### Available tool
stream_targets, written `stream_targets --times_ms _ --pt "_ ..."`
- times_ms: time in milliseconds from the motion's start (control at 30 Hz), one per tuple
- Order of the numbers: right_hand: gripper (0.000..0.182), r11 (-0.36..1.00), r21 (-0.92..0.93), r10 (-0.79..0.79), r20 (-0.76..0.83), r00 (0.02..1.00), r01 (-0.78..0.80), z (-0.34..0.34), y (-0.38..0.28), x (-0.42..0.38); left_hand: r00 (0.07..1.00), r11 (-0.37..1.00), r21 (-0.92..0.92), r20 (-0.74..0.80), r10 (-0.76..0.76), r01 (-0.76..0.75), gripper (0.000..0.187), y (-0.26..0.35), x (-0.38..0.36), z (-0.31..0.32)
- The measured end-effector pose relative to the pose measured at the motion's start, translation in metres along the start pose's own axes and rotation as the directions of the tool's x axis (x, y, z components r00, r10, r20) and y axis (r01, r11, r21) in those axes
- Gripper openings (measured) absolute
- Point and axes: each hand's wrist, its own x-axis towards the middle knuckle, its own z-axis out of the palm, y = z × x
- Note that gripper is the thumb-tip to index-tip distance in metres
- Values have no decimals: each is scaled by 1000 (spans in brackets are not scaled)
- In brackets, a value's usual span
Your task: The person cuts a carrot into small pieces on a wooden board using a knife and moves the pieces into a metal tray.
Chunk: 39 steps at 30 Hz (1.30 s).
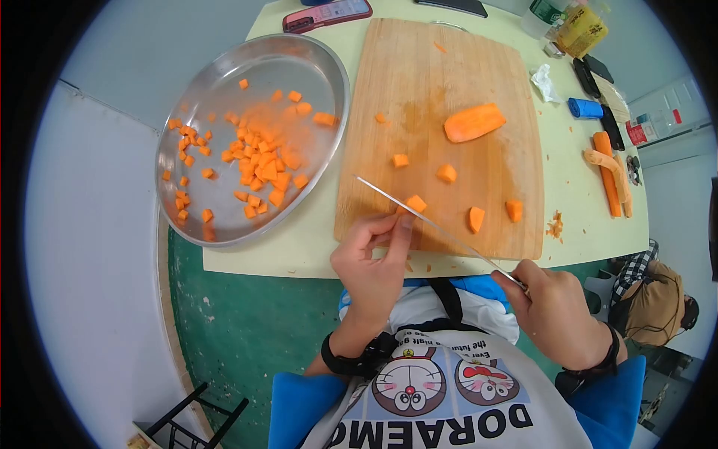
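My right hand [553,307] is closed around the handle of a knife [441,230], whose thin blade slants up and left across the board. Under the blade's middle lies a carrot chunk [416,203]. My left hand [378,258] pinches at that chunk's near side, thumb and fingertips close to the blade; part of the piece is hidden. Several other carrot pieces [476,219] are scattered on the wooden cutting board [381,75]. A larger cut carrot half [476,123] rests farther back on it.
Left of the board, a round metal tray [217,82] holds many carrot cubes [262,157]. Whole carrots [607,176] and peelings [555,224] lie at the right. Behind are a phone [329,15], bottles [583,28], a crumpled tissue [546,82] and a blue roll [585,108].
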Motion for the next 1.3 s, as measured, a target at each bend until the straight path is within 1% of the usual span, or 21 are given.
stream_targets --times_ms 33,133,233,333,533,633,800,1167,1300 --pt "27 1000 0 -14 -10 1000 14 2 0 2 997 993 -92 -10 -73 72 10 1 2 0" --pt "27 1000 5 -28 -15 999 28 4 -2 4 1000 993 -113 -5 -30 30 10 2 5 -1" --pt "27 1000 0 -31 -12 999 31 3 -2 4 1000 994 -110 11 -22 23 9 0 5 -2" --pt "27 999 -7 -33 -20 999 33 2 -3 5 998 989 -136 8 -57 58 9 1 5 -2" --pt "27 1000 5 -12 4 1000 12 5 -2 7 995 986 -139 -13 -99 96 9 1 7 -3" --pt "26 1000 28 -4 17 1000 4 3 -1 7 996 990 -108 -2 -90 90 10 0 6 -2" --pt "27 999 32 -8 17 1000 7 4 -1 7 996 990 -111 3 -84 84 10 1 5 -2" --pt "30 999 53 -4 -9 1000 4 14 2 7 998 992 -107 14 -66 67 11 0 7 -4" --pt "30 998 63 -21 -37 999 23 18 4 6 996 990 -111 22 -83 85 10 1 7 -4"
